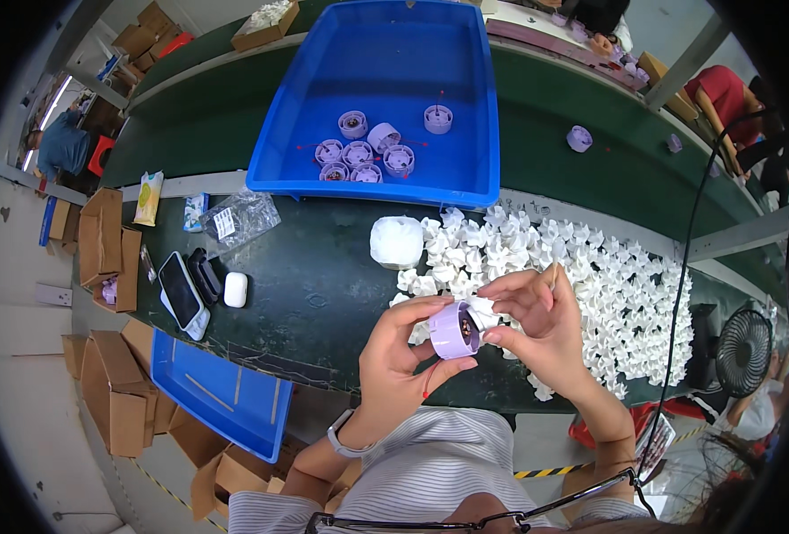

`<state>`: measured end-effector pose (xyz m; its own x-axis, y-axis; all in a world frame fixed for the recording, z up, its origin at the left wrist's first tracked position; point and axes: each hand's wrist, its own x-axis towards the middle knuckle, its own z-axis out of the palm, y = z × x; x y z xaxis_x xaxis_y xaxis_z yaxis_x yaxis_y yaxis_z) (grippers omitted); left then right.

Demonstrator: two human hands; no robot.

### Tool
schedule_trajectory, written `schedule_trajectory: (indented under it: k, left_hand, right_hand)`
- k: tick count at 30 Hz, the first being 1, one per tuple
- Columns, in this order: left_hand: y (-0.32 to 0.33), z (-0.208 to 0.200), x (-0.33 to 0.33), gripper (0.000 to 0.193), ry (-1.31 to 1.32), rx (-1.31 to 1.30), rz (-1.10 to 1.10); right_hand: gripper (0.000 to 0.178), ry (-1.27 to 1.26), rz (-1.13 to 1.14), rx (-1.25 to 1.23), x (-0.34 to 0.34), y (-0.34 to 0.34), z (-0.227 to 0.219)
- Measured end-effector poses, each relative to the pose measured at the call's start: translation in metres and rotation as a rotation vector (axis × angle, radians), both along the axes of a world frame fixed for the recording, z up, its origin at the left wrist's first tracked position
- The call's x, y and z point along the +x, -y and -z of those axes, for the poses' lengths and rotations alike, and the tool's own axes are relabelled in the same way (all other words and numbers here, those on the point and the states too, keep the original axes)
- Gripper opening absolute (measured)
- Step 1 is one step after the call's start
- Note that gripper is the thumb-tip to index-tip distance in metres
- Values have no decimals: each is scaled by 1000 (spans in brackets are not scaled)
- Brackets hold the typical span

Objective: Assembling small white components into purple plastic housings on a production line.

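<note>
My left hand (pixel 389 363) is closed around a lilac round plastic housing (pixel 449 332), tilted so its open side faces right. Copper-coloured parts show inside it, and a thin red wire (pixel 427 384) hangs below. My right hand (pixel 544 327) pinches a small white crumpled piece (pixel 481 311) against the housing's open rim. A thin stick with a pale tip (pixel 555 256) pokes up from between the right fingers. Many similar white twisted pieces (pixel 608 303) cover the bench to the right. A white round wad (pixel 395 242) lies beyond my hands.
A blue tray (pixel 376 53) holds several lilac housings (pixel 357 153). On the dark green bench (pixel 314 267) lie a phone (pixel 182 289), a white earbud case (pixel 236 289) and a plastic bag (pixel 243 221). A black fan (pixel 743 350) stands right, with a cable (pixel 692 231) hanging nearby. Cardboard boxes (pixel 114 392) stand left.
</note>
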<state>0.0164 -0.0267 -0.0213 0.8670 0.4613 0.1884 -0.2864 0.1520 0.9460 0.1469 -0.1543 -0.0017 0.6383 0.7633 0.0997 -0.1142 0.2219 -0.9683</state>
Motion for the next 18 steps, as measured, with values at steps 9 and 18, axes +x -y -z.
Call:
schedule_trajectory:
  k: [9,18]
  left_hand:
    - [-2,-1,-2,59,20,-149,101]
    - [1,-2,-5,67,6,-204,84]
  right_hand:
    - [50,-187,-13,83,1,6,-9]
    - [49,-277,-79,150,-1,8,-16]
